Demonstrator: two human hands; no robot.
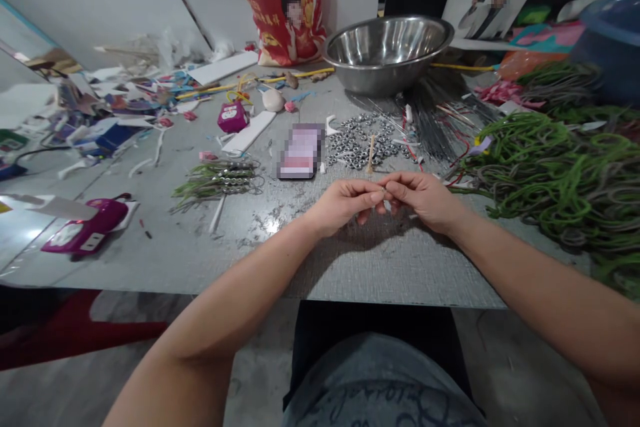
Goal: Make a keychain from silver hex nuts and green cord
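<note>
My left hand [346, 204] and my right hand [421, 197] meet fingertip to fingertip above the table, both in a pinch. Whatever lies between the fingertips is too small and too covered to name. Just beyond them, a short wooden stick [371, 152] stands upright. Behind it spreads a pile of shiny silver beads [355, 140]. A smartphone [301, 151] with a lit screen lies beyond my left hand. Further left is a bundle of green cords with silver beads threaded on wire loops [220, 180]. Green and grey cords [545, 173] are heaped to the right of my right hand.
A steel bowl [388, 53] stands at the back beside a red bag [285, 7]. Thin dark wires [437, 120] lie behind the beads. Purple boxes [87, 227] and scattered scraps [115, 103] cover the left side. The table's front edge [380, 301] is before my body.
</note>
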